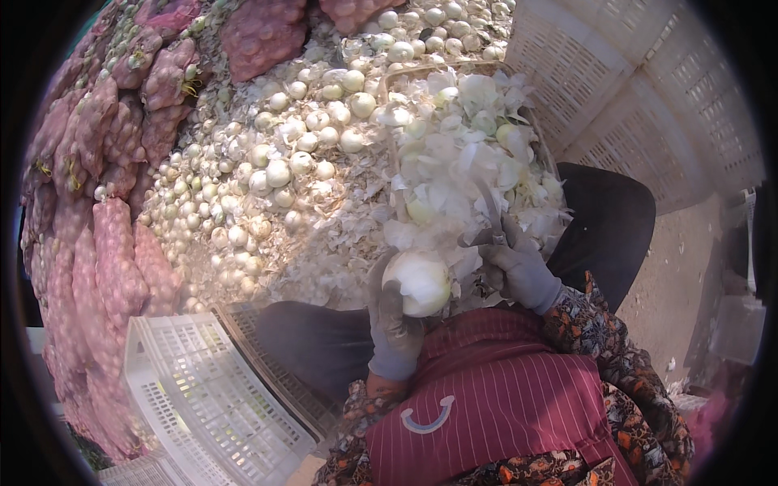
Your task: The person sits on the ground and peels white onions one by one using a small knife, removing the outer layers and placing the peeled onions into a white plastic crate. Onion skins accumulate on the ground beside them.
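Note:
In front of my lap my left hand (395, 328), in a soiled pale glove, grips a large white onion (418, 284). The onion's front is smooth and white, with a greenish tint at its right side. To the right of it my right hand (523, 267), also gloved, is closed around a cutting tool with a curved metal blade (486, 197). That blade points up and away from me, apart from the onion. Beyond both hands stands a crate (394, 176) heaped with loose onion skins (450, 152) and some onions; its near side is hidden.
Many onions (278, 173) lie among dry skins on the ground ahead. Pink mesh sacks (121, 255) of onions are piled at the left. White plastic crates stand at lower left (213, 395) and upper right (577, 73). My knees flank the skin-filled crate.

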The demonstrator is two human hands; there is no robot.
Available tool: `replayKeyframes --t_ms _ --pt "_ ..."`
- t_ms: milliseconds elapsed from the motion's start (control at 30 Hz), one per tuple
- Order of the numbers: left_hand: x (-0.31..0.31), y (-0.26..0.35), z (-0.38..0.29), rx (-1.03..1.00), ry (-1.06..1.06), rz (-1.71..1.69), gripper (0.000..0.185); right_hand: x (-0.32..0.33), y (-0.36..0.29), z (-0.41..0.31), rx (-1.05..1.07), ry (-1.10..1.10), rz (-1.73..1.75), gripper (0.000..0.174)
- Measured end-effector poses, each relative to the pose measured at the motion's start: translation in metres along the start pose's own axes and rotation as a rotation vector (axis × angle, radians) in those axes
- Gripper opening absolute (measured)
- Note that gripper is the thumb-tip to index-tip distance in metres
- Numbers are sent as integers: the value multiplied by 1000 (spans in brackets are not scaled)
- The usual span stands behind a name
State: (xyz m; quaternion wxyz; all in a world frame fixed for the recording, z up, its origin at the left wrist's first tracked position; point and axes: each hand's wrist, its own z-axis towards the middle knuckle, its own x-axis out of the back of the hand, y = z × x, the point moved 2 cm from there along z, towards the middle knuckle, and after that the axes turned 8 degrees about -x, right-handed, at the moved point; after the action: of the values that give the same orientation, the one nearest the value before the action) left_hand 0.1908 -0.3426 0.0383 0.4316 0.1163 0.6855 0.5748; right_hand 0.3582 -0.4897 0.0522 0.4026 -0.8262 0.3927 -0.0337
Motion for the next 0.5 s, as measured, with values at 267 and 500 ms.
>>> replayKeyframes --t_ms 267,500 --pt "1 5 6 120 24 -43 57 -8 -3 -8 404 -58 -665 74" --pt "1 16 13 30 -211 496 64 -25 -12 -22 604 -150 -1045 81"
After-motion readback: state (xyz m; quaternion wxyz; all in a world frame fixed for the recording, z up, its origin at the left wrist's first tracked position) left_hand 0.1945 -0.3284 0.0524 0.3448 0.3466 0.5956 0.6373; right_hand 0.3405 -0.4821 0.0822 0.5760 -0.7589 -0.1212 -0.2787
